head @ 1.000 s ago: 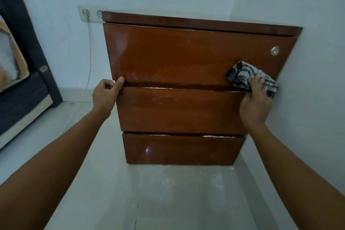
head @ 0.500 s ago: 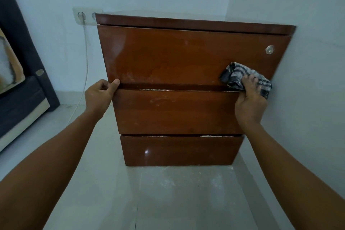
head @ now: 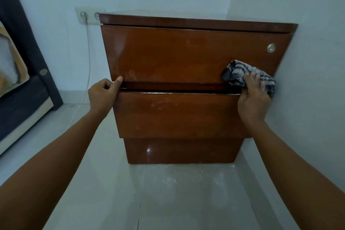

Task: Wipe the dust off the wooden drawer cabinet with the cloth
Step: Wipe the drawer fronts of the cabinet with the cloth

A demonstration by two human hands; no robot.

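The wooden drawer cabinet [head: 186, 56] stands in the corner, glossy brown, with three drawer fronts and pale dust smears low on the top front. Its middle drawer [head: 177, 115] stands pulled out a little, leaving a dark gap above it. My left hand [head: 103, 94] grips that drawer's top left corner, thumb up against the top front. My right hand [head: 253, 93] presses a black-and-white checked cloth [head: 239, 72] against the lower right of the top front, fingers curled over the cloth at the gap.
A round metal lock [head: 270, 48] sits at the top drawer's right. A wall socket [head: 89, 15] with a white cable [head: 89, 61] is left of the cabinet. A dark bed frame [head: 28, 87] stands at far left. White wall hugs the cabinet's right side; dusty tiled floor [head: 186, 192] lies below.
The middle drawer has slid out toward me, opening a gap under the top front. Both hands have stayed at its upper corners, the cloth still at the right.
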